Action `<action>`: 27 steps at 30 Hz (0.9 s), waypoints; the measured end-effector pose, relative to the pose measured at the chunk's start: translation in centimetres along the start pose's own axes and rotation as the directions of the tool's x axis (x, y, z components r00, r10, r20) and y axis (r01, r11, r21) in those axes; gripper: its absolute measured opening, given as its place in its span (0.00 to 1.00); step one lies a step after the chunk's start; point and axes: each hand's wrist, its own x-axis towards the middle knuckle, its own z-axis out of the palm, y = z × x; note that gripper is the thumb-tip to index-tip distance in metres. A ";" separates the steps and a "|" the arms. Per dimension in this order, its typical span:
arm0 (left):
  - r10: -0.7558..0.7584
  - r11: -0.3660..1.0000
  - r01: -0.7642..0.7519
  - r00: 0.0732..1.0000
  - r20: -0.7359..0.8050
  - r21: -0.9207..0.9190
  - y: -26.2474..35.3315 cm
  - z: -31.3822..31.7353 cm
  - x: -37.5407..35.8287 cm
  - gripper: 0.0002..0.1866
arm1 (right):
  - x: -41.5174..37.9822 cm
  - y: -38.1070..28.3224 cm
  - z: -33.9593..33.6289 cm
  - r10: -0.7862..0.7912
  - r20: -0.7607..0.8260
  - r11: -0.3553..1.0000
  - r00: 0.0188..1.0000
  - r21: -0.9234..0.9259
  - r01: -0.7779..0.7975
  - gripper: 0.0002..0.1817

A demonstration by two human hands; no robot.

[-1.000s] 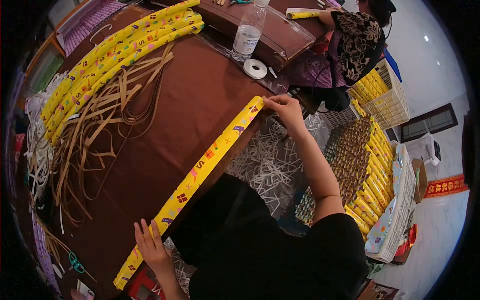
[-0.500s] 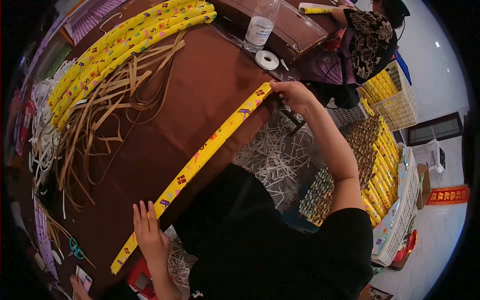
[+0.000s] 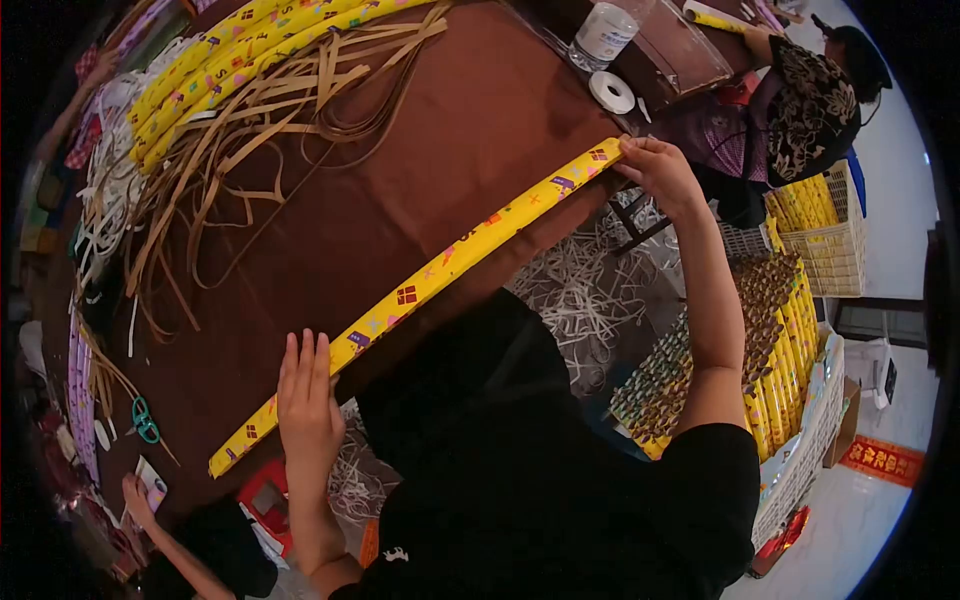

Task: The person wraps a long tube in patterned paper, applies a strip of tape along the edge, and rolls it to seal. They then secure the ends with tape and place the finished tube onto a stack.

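Note:
A long, flat yellow paper strip (image 3: pixel 470 240), printed with small coloured gifts and shapes, lies slantwise along the near side of the brown table. Its far right end is pinched between the thumb and fingers of my right hand (image 3: pixel 662 172). My left hand (image 3: pixel 310 400) rests across the strip near its lower left end, fingers stretched out and close together, palm down. The stretch of strip beneath that hand is hidden.
Brown bands (image 3: pixel 240 170) and yellow tubes (image 3: pixel 230 75) lie at the back left. Teal scissors (image 3: pixel 146 420) lie left. A tape roll (image 3: pixel 611 92) and bottle (image 3: pixel 603 38) stand at the back. Crates of yellow rolls (image 3: pixel 778 395) are right. A co-worker (image 3: pixel 810 100) sits back right; another's hand (image 3: pixel 138 498) touches a phone.
The view has turned, so the table things sit higher or farther right. Both my hands stay on the strip, which now slopes less steeply in view. More of the person at the lower left shows.

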 end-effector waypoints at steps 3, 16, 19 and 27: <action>-0.010 1.000 0.010 1.000 -0.014 -0.017 -0.1 0.3 0.0 0.33 | 0.4 0.8 0.0 -0.041 0.000 0.999 0.999 -0.018 0.041 0.14; -0.030 0.999 0.029 0.999 -0.037 -0.034 0.2 0.4 0.1 0.33 | -0.7 2.3 1.4 -0.142 -0.164 0.990 0.976 -0.027 0.139 0.08; -0.073 0.997 0.071 0.995 -0.062 -0.035 0.0 1.2 0.4 0.34 | -0.3 2.8 0.9 -0.175 -0.145 0.984 0.974 -0.053 0.169 0.08; -0.196 0.977 0.202 0.977 -0.089 0.065 0.3 2.2 0.6 0.31 | 0.1 3.1 0.2 -0.236 -0.117 0.970 0.965 -0.084 0.227 0.10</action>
